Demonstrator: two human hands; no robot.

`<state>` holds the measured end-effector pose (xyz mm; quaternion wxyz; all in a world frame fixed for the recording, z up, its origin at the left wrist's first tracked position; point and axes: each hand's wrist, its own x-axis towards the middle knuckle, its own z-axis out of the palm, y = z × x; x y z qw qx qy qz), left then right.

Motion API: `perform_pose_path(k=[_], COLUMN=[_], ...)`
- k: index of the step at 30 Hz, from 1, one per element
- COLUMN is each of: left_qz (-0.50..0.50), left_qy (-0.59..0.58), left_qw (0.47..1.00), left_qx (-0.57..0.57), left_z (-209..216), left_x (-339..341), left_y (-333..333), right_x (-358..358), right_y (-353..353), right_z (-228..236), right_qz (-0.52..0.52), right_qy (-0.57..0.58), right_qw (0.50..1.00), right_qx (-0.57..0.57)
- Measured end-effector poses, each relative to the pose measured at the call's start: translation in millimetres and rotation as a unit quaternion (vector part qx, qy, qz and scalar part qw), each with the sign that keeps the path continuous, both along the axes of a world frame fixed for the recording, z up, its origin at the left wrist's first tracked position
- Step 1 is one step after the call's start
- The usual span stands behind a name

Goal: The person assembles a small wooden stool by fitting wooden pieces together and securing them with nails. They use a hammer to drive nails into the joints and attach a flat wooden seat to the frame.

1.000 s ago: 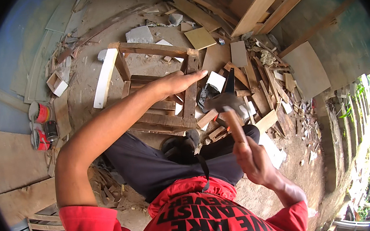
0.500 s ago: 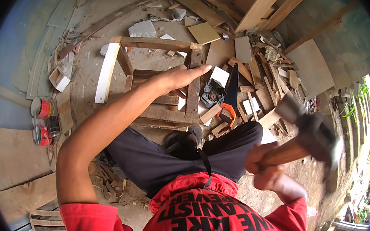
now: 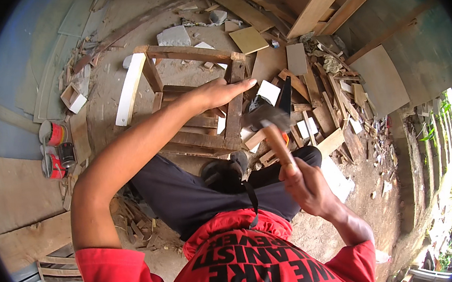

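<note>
Wooden frame (image 3: 198,138) sits on the floor (image 3: 373,197), ahead of the person's legs and inward from the floor's left edge, with loose wood scraps (image 3: 327,120) on its right. Within the last 0.5 s the hammer (image 3: 279,144) has swung back from out over the floor's right side; its blurred head now hangs near the frame's right post (image 3: 235,107), partly covering the saw (image 3: 285,97), though I cannot tell whether it touches anything. For the work in hand, that brings the head back close to the frame, which has not visibly shifted. Of the 2 hands, the right hand (image 3: 307,188) is wrapped firmly round the hammer's handle; the left hand (image 3: 219,94) lies across the post, but its hidden fingertips leave its grip uncertain. As for writing, large black lettering crosses the red shirt (image 3: 231,246); 2 red cans (image 3: 59,133) at the floor's left edge bear labels too small to read.
</note>
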<state>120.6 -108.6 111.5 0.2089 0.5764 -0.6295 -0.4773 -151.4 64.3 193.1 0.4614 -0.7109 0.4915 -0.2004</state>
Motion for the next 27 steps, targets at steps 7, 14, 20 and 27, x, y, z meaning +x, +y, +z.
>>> perform_pose_path(k=[7,14,20,27], left_qz=[-0.022,0.112,0.14,0.184], left_qy=[-0.166,-0.144,-0.381,-0.398], left_qw=[0.986,0.976,0.856,0.777], left_qx=[-0.024,-0.118,-0.32,-0.451], left_z=[33.8,90.3,36.0,-7.5], left_x=[5.8,-22.5,-59.6,-66.0], left_y=[13.9,117.6,160.5,150.3], right_x=[-31.4,-72.1,-64.4,-98.0], right_y=[-38.2,-61.6,-81.5,-58.8], right_z=[-60.4,-206.2,-336.2,-378.7], right_qz=[-0.198,-0.199,-0.149,-0.115], right_qy=[-0.161,0.101,0.158,0.179], right_qw=[0.966,0.974,0.971,0.97], right_qx=[0.036,-0.041,-0.101,-0.122])
